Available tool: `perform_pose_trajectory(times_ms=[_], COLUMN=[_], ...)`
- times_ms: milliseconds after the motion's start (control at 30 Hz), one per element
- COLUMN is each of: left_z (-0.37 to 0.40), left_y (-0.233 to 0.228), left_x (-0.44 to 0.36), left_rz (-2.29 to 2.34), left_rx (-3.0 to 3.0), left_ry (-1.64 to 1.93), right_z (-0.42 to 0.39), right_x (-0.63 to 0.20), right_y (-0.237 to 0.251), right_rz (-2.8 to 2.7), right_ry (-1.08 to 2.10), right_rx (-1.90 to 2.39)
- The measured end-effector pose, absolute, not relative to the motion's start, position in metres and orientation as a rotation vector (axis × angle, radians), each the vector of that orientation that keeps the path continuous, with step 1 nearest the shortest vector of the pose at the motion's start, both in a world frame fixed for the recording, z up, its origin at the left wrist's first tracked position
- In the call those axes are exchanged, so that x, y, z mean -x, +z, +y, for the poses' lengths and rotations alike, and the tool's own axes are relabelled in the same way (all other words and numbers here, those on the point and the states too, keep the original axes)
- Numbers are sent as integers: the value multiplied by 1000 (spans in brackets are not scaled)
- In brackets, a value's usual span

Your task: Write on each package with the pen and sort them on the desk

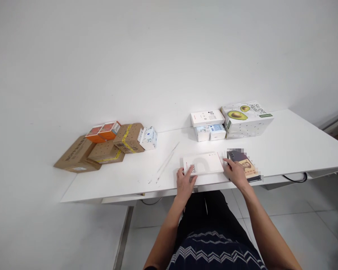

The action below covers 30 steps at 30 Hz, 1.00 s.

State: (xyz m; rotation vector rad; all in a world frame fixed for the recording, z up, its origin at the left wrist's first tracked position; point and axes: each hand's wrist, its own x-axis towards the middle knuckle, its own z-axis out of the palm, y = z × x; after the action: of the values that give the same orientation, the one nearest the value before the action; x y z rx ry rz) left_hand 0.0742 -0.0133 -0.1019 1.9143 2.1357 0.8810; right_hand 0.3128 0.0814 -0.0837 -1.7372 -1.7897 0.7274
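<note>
A flat white box [204, 162] with a pale arch print lies near the front edge of the white table [129, 176]. My left hand [185, 182] rests on its left end, fingers spread on the lid. My right hand [236, 173] touches the box's right edge with its fingertips and lies over a dark book [249, 167] with a portrait on its cover. Neither hand lifts anything.
At the back right stand an avocado-print box [248, 119] and a white box [207, 118] stacked on small blue-white boxes [211, 132]. Back left holds cardboard boxes [107, 150], orange boxes [103, 131] and a small white carton [148, 138]. A black cable [295, 179] hangs under the table.
</note>
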Motion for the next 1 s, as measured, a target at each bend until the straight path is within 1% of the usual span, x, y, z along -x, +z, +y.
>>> perform_pose_trajectory(times_ms=[133,233,300,467,633,700,900,1000], left_z=[-10,-8,-7,-9,-12,-13,-12,-11], left_y=[-104,-108,-110,-111,-104,-101,-102,-104], left_x=[-77,-77,-77,-75,-71,-69,-67,-68], left_rz=[2170,2202,2220,2178,2118,2092,2075,2081], left_rx=[-1941,-1944,-1939,-1867,-1700,-1673,-1707,-1711], left_ry=[892,901,924,966,951,944,1000,1035], right_z=[81,80,79,76,72,71,72,76], right_x=[-323,-325,-324,-320,-313,-308,-297,-296], right_y=[-85,-85,-85,-87,-89,-91,-96,-96], right_rz=[-1516,-1142,-996,-988,-1256,-1287,-1172,-1098], right_ry=[1022,1351,1446,1356,1041,986,1101,1099], right_rx=[1600,1321,1151,1091,1212,1267,1191,1196])
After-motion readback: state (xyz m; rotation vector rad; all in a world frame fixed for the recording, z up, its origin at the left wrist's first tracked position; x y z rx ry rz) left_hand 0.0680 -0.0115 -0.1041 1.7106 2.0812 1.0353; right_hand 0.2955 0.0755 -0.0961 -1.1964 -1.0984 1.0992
